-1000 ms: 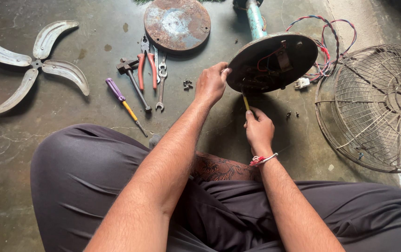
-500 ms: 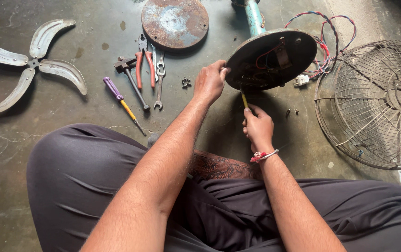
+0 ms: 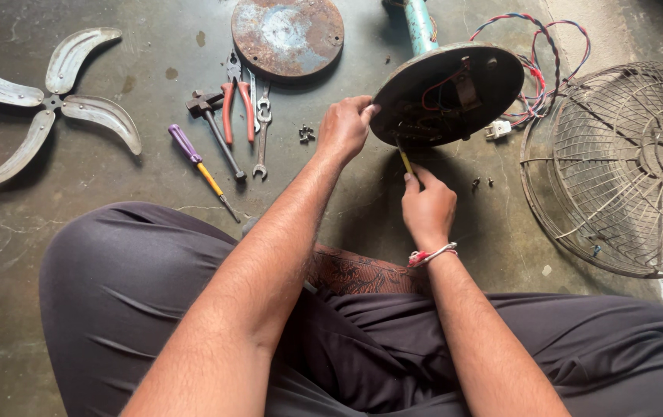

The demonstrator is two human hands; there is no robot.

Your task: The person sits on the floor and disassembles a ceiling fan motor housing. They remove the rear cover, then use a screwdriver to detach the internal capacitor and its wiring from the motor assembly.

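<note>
The right hand (image 3: 428, 210) has a closed grip on a yellow-handled screwdriver (image 3: 405, 161), its tip inside the open fan base (image 3: 447, 93). The left hand (image 3: 343, 127) grips the base's rim and keeps it tilted on the floor (image 3: 115, 201). Blades (image 3: 46, 100), wire guard (image 3: 625, 170), rusty cover plate (image 3: 287, 36) and small screws (image 3: 305, 134) lie removed; the wiring inside seems not finished.

Just one camera here, strapped to the person's head, looking steeply down over their lap at the floor (image 3: 115, 177), pretty close. No second view to overlap with.
</note>
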